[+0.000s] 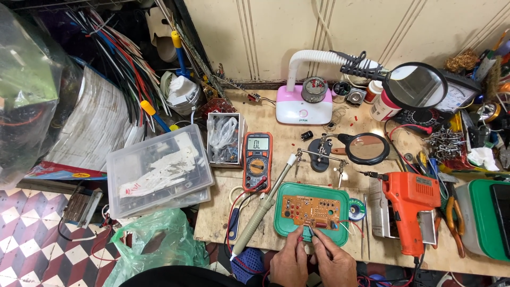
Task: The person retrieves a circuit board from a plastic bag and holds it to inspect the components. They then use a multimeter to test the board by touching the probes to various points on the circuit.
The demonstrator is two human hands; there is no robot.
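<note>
Nearest the camera, the left hand point(289, 260) and the right hand point(334, 261) sit side by side at the front edge of the wooden workbench point(234, 212), each with fingers pinched closed around a thin probe; the left one has a red tip, the right one a dark tip, and both tips touch the lower edge of the orange circuit board point(311, 208). That board lies flat in a green tray point(281, 218) just beyond the hands. A pale soldering iron point(264, 204) lies slanted just left of the tray, and an orange soldering gun point(410, 204) lies to its right, with a small spool of solder wick point(356, 208) between tray and gun. Farther back, an orange-cased multimeter point(257, 161) lies with its screen lit, next to a helping-hands stand with a magnifier lens point(366, 148). A clear plastic box point(159, 170) sits off to the left. Against the wall stand a pink-and-white desk lamp point(304, 109) and a large round magnifier point(416, 85).
</note>
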